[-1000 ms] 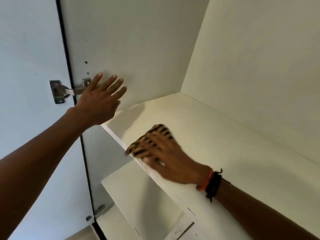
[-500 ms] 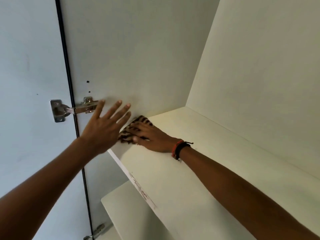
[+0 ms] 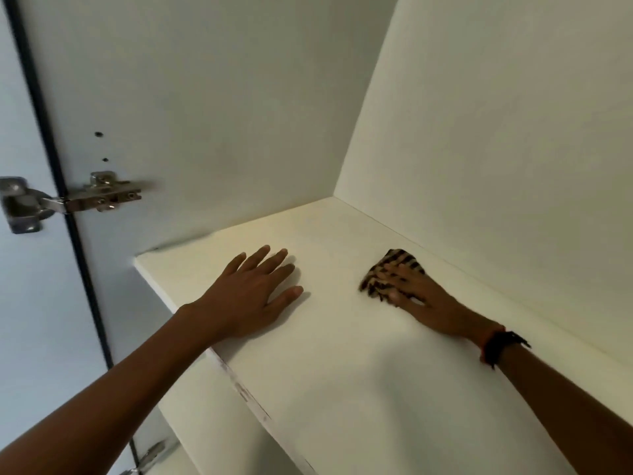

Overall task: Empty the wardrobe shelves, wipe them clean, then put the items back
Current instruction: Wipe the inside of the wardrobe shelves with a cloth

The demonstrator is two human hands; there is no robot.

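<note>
while both palms lie on it, count: one shelf point(image 3: 342, 371), one striped cloth point(image 3: 404, 260), two hands. left hand point(image 3: 246, 296) flat, fingers spread, holding nothing. right hand point(image 3: 421, 296) presses straight fingers on the striped cloth, near the back wall point(image 3: 513, 166). its long axis runs diagonally, near-left to far-right.

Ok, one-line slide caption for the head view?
Mid-clean: right hand presses a striped cloth on the wardrobe shelf; left hand rests flat nearby.
</note>
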